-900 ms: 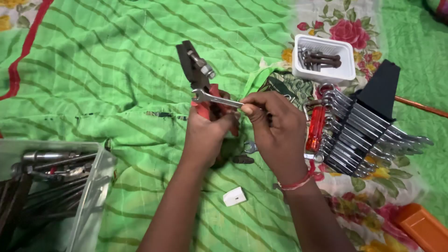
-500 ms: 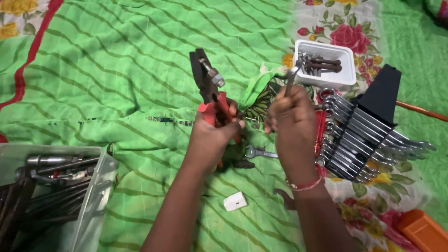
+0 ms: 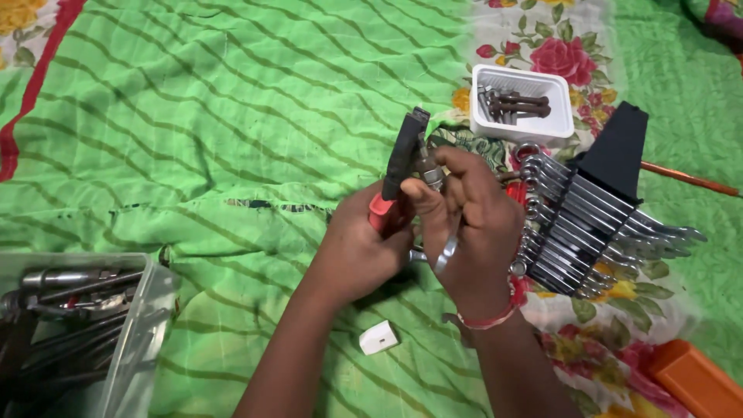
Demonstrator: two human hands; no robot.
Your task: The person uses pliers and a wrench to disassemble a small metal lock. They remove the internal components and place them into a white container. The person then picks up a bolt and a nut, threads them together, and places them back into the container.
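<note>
Your left hand has its fingers clenched around the red handle of the pliers, which stand upright above the green cloth. Your right hand pinches a small metal nut at the pliers' jaws and also holds a silver wrench. A rack of wrenches lies just beside it.

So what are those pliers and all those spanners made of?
The pliers in the left hand look like dark, dull metal at the head, with red handles, probably plastic or rubber. The spanners in the black holder look like shiny, silvery steel, since they gleam in the light. The right hand touches a small grey metal piece at the pliers.
</note>
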